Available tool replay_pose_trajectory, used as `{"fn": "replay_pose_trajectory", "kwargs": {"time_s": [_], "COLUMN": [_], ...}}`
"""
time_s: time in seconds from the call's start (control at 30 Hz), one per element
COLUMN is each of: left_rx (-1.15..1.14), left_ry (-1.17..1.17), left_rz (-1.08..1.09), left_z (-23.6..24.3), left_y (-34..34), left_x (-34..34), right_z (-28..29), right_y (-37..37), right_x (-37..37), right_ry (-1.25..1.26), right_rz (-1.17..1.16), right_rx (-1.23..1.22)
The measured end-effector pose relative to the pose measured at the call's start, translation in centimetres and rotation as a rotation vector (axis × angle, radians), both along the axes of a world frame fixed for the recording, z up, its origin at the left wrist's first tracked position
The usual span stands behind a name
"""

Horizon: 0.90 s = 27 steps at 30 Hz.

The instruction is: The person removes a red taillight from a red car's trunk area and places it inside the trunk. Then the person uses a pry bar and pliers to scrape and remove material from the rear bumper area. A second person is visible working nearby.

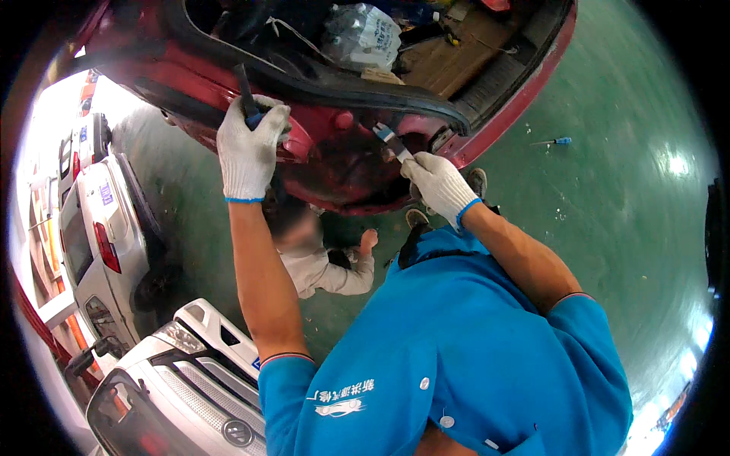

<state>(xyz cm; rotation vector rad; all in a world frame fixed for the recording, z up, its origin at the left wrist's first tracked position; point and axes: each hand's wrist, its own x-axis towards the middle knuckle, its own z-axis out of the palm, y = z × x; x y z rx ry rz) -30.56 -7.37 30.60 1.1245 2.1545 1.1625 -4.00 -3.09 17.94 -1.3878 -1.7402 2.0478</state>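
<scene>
So the biggest thing here is the green floor [623, 220], and the red car [342, 171] sits across the top with its rear end wide open, right up in front of both hands. Next up is the wearer's bright blue shirt [487, 334], then a couple of pale vehicles off to the left: one shows its grille [201, 387], the other a red tail light [107, 247]. A coworker [342, 277] in a light top is down low beside the red car, between the wearer's forearms. Inside the cargo area there's some brown cardboard [445, 64] and a stuffed clear plastic bag [361, 38]. Both hands are in white knit gloves with blue cuffs. Left hand [252, 148] has its fingers wrapped around a dark flat tool [245, 90] sticking up by the opening's edge. Right hand [441, 182] has its fingers clamped on a blue-and-white tool [391, 140] aimed at the rear panel; can't tell if either tip is touching. Smallest bit: a blue-handled screwdriver-looking thing [561, 141] lying on the floor, well apart to the right.
</scene>
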Motion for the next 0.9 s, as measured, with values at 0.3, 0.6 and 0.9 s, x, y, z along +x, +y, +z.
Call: {"fn": "replay_pose_trajectory", "kwargs": {"time_s": [0.3,0.6,0.9], "left_rx": [0.036,0.139,0.12], "left_ry": [-0.055,-0.173,-0.145], "left_rz": [-0.008,-0.037,-0.026], "left_z": [0.1,-0.5,-0.1], "left_y": [0.0,-0.4,-0.3], "left_x": [0.4,0.4,0.4], "right_z": [-3.2,-3.1,-2.2], "right_y": [-0.9,0.0,0.3], "right_x": [-0.9,-1.1,-1.1], "right_ry": [0.011,-0.056,-0.019], "right_rz": [-0.021,0.039,-0.01], "right_rx": [0.21,0.269,0.066]}}
